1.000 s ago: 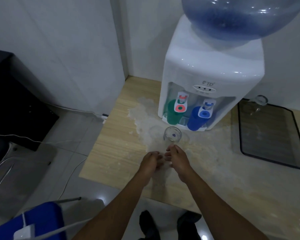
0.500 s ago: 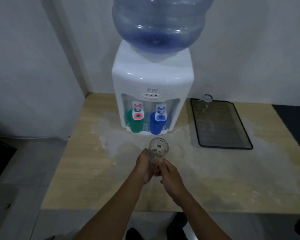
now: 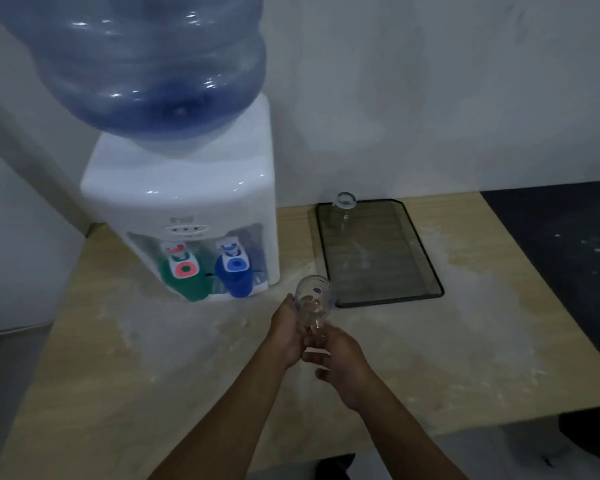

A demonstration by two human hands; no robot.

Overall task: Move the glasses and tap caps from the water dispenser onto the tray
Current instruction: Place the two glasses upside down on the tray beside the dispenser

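Pale wooden counter [image 3: 160, 358]: one tray [image 3: 426, 258], two hands' fingers [image 3: 293, 308] around one glass [image 3: 314, 299].

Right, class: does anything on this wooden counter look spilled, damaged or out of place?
Yes. A pale, whitish stain spreads across the counter in front of the dispenser and past the tray, like a dried spill or worn finish.

- Clear glass [image 3: 315, 299], tilted, mouth toward camera, held above the counter.
- Second glass [image 3: 344, 209] on the dark mesh tray [image 3: 426, 268], far corner.
- Green cap [image 3: 184, 282] and blue cap [image 3: 236, 275] under the water dispenser [image 3: 187, 188] taps.
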